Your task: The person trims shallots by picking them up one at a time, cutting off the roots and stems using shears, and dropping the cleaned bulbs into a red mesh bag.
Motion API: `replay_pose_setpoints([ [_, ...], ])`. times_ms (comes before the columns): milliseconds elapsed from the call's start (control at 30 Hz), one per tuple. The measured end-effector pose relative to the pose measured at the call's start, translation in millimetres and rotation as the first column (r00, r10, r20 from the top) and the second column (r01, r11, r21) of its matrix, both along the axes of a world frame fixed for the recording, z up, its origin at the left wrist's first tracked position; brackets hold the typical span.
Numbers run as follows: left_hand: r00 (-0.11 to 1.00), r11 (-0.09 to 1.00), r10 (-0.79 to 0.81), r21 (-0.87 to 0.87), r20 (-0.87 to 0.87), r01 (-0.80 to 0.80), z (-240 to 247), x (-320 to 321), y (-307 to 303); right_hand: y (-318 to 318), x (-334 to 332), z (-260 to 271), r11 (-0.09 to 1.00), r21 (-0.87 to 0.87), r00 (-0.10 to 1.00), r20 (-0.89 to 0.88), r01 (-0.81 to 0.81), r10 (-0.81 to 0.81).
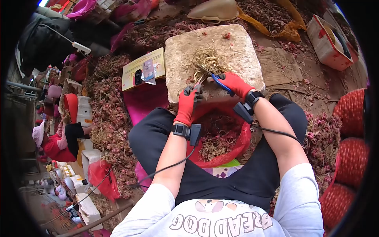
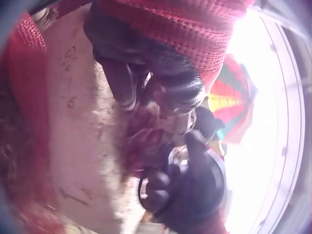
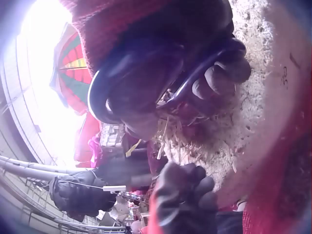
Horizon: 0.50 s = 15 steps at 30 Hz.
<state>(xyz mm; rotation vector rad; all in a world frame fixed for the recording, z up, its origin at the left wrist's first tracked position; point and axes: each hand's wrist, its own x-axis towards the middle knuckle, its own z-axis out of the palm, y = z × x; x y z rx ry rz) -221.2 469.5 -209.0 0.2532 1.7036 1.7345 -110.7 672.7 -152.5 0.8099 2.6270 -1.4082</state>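
Blue-handled scissors (image 1: 221, 82) are gripped by the right hand (image 1: 236, 83), in a red glove with dark fingers, above a pale foam block (image 1: 177, 47). The left hand (image 1: 188, 100), gloved alike, pinches a small reddish onion-like bulb (image 1: 197, 85) at the block's near edge. Dry stalks (image 1: 207, 61) lie in a pile beyond the scissor blades. In the right wrist view the fingers of the right hand (image 3: 214, 83) pass through the blue handles (image 3: 180, 92), with the left hand (image 3: 187, 200) close by. The bulb is blurred in the left wrist view.
Between the legs sits a red mesh bag (image 1: 246, 138) with bulbs in it. A yellow box (image 1: 130, 75) with small items stands left of the block. Heaps of bulbs (image 1: 106, 122) lie at left, full red sacks (image 1: 351, 162) at right. A seated person (image 1: 53, 144) is at far left.
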Motion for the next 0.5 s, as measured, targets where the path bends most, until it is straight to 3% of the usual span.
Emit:
replay_pose_setpoints([
  [100,0.99,0.999,-0.043,0.006,0.134,0.043,19,-8,-6,4,10,-3,0.885,-0.463,0.995,0.042,-0.058,0.087],
  [133,0.986,0.999,-0.052,0.021,0.157,0.049,24,-6,-10,-1,21,20,0.844,-0.535,0.985,0.132,-0.021,0.108],
  [200,0.976,0.997,-0.071,0.05,0.204,0.062,34,0,-18,0,39,30,0.874,-0.472,0.97,0.133,-0.12,0.205],
  [233,0.976,0.998,-0.052,-0.028,0.21,0.059,45,6,-20,-3,51,38,0.861,-0.495,0.962,0.162,-0.114,0.22],
  [300,0.965,0.994,-0.103,0.048,0.242,0.094,45,9,-24,-8,71,53,0.837,-0.539,0.943,0.221,-0.095,0.25],
  [433,0.915,0.949,-0.27,0.24,0.299,0.202,29,8,-24,-11,72,32,0.834,-0.539,0.939,0.213,-0.117,0.27],
  [500,0.935,0.968,-0.244,0.13,0.259,0.217,32,15,-24,-14,60,27,0.843,-0.52,0.95,0.171,-0.14,0.263],
])
